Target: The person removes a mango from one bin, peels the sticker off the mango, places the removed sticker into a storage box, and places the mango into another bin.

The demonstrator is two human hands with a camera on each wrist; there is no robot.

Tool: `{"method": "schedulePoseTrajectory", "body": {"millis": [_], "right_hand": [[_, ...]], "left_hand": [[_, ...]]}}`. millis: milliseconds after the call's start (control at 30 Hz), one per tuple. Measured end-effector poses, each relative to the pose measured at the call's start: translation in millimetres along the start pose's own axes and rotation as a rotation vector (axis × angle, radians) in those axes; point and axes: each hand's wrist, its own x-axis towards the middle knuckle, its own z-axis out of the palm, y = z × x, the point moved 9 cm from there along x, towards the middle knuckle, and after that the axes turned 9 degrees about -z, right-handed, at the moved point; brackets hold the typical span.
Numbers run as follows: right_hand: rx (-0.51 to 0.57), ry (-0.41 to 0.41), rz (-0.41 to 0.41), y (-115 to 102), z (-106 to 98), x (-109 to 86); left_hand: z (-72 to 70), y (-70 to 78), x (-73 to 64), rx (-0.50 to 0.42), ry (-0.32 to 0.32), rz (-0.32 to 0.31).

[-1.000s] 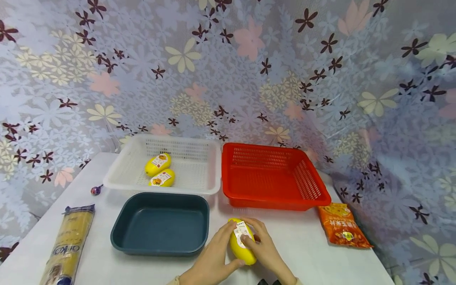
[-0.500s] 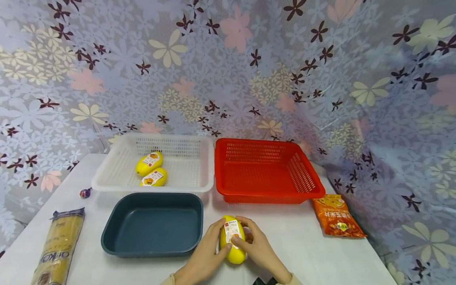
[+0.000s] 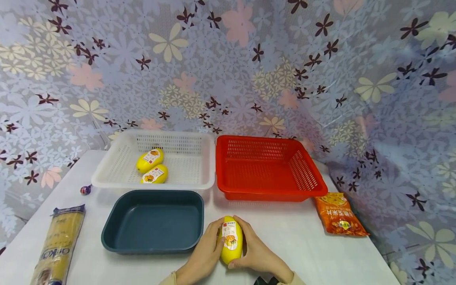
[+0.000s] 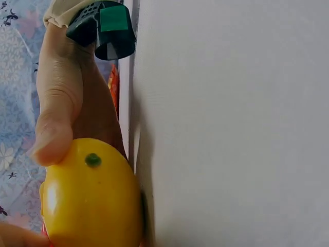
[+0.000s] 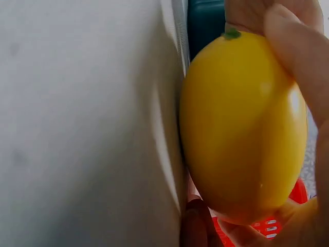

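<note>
While the white table (image 3: 303,247) spreads below my head feed, with the red basket (image 3: 270,196) beyond and the dark blue tray (image 3: 153,229) to the left, I see the left hand (image 3: 203,253) and right hand (image 3: 258,253) clasped round one yellow fruit (image 3: 230,253) between them. Its label (image 3: 229,234) faces up between both sets of fingers, its green stem (image 4: 93,160) beside a thumb, though I can't clearly tell whether it touches the table.

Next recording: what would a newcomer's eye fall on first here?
Probably the bright red basket, set right of the white basket on the table. Next comes the labelled yellow oval object, held between the left hand and right hand in front of the red basket.
</note>
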Motion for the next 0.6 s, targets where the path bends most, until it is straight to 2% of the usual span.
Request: {"method": "schedulePoseTrajectory", "body": {"millis": [133, 300, 400, 600], "right_hand": [[0.009, -0.006, -0.006, 0.5, -0.4, 0.8], [0.005, 0.018, -0.005, -0.7, -3.3, -0.5], [-0.011, 0.029, -0.010, -2.1, -4.5, -1.5], [0.006, 0.038, -0.006, -2.3, -3.5, -2.6]], "left_hand": [[-2.3, -1.4, 1.7, -0.012, 0.045, -0.033], [-5.5, -4.2, 5.4, 0.000, 0.121, -0.115], [-4.1, -5.7, 9.9, 0.011, 0.139, -0.148], [-5.4, -3.8, 16.6, 0.040, 0.181, -0.162]]}}
